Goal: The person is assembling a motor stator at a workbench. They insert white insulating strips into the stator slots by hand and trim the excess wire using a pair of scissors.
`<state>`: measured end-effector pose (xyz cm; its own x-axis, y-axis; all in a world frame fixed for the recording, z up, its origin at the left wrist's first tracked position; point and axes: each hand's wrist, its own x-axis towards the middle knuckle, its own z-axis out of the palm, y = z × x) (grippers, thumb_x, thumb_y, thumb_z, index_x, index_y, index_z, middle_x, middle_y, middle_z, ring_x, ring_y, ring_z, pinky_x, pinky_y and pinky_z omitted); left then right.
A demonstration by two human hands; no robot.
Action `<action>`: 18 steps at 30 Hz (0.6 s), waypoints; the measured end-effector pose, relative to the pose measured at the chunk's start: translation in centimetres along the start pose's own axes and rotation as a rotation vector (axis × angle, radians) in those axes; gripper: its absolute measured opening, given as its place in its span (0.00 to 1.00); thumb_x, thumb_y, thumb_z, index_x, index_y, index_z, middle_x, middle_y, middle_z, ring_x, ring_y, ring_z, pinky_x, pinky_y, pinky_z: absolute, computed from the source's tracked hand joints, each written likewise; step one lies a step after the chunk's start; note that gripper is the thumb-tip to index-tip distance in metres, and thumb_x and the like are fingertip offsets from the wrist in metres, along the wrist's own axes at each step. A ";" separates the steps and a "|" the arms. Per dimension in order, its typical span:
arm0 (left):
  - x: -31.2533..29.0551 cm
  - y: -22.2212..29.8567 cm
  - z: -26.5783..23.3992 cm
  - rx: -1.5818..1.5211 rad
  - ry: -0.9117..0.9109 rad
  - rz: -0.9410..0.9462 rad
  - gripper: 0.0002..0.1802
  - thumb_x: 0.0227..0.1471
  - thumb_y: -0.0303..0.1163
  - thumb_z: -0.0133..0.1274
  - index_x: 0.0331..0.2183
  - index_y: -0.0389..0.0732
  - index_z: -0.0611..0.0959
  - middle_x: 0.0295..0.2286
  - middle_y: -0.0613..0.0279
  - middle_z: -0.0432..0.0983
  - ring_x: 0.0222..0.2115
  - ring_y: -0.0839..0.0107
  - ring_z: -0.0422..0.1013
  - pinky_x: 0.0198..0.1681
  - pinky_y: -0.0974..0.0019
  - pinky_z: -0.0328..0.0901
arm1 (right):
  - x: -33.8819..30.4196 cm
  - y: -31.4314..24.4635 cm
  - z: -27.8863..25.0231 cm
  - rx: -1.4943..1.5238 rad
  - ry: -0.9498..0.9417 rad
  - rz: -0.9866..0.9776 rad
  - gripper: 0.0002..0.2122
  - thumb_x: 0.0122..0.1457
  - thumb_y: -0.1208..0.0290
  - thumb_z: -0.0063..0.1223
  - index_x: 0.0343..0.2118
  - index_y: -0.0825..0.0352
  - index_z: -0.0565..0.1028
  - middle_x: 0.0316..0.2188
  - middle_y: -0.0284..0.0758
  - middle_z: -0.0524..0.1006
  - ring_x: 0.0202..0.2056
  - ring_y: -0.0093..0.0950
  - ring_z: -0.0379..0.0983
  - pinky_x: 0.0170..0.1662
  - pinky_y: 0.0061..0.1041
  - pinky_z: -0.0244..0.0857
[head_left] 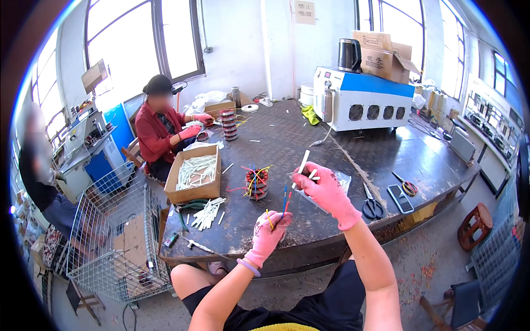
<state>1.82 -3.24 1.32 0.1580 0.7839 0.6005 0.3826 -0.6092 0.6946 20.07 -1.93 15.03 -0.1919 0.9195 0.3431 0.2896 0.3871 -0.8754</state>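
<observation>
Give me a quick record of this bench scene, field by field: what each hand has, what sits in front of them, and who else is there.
left hand: left hand in a pink glove, pinching coloured wires upright
right hand: right hand in a pink glove, holding white sleeves
in front: wound coil with coloured leads on the dark table
right of hands: scissors and a phone
left of hands: cardboard box of white sleeves, loose ones beside it
other person: seated at the far left corner in a red shirt, hands at another coil
</observation>
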 end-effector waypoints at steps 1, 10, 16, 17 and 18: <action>-0.1 0.2 0.0 0.005 0.005 0.004 0.08 0.54 0.26 0.56 0.37 0.39 0.86 0.28 0.61 0.79 0.32 0.65 0.74 0.39 0.65 0.68 | -0.1 0.1 0.0 -0.027 -0.006 -0.017 0.08 0.62 0.69 0.56 0.37 0.69 0.77 0.25 0.26 0.76 0.25 0.11 0.65 0.28 0.16 0.59; -0.1 -0.4 0.4 0.022 0.003 0.032 0.08 0.53 0.26 0.55 0.36 0.38 0.86 0.28 0.60 0.78 0.32 0.65 0.74 0.39 0.64 0.68 | -0.1 1.7 0.6 -0.190 0.033 -0.217 0.12 0.61 0.65 0.56 0.35 0.71 0.75 0.21 0.39 0.74 0.20 0.26 0.67 0.25 0.30 0.60; -0.1 -0.1 0.2 -0.049 -0.010 -0.022 0.08 0.52 0.24 0.55 0.36 0.38 0.85 0.27 0.60 0.77 0.32 0.66 0.74 0.39 0.65 0.68 | -0.6 2.5 1.7 -0.209 -0.054 -0.157 0.11 0.59 0.66 0.57 0.34 0.71 0.74 0.23 0.43 0.76 0.21 0.32 0.71 0.28 0.33 0.64; -0.2 -0.2 0.1 -0.077 -0.017 -0.047 0.09 0.52 0.24 0.55 0.37 0.38 0.85 0.27 0.60 0.77 0.32 0.66 0.74 0.39 0.65 0.68 | -1.0 2.9 2.2 -0.186 -0.099 -0.118 0.11 0.59 0.66 0.57 0.34 0.71 0.74 0.23 0.43 0.76 0.21 0.32 0.71 0.28 0.33 0.64; -0.2 -0.5 -0.1 -0.085 0.005 -0.042 0.08 0.52 0.25 0.57 0.37 0.38 0.85 0.27 0.60 0.78 0.31 0.67 0.74 0.37 0.65 0.68 | -1.4 3.2 2.7 -0.163 -0.143 -0.081 0.11 0.59 0.66 0.56 0.34 0.71 0.74 0.23 0.44 0.76 0.21 0.32 0.71 0.29 0.33 0.64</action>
<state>1.56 -3.09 0.93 0.1388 0.8084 0.5721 0.3098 -0.5841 0.7502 18.76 -2.15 10.85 -0.3480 0.8705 0.3480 0.4133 0.4756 -0.7765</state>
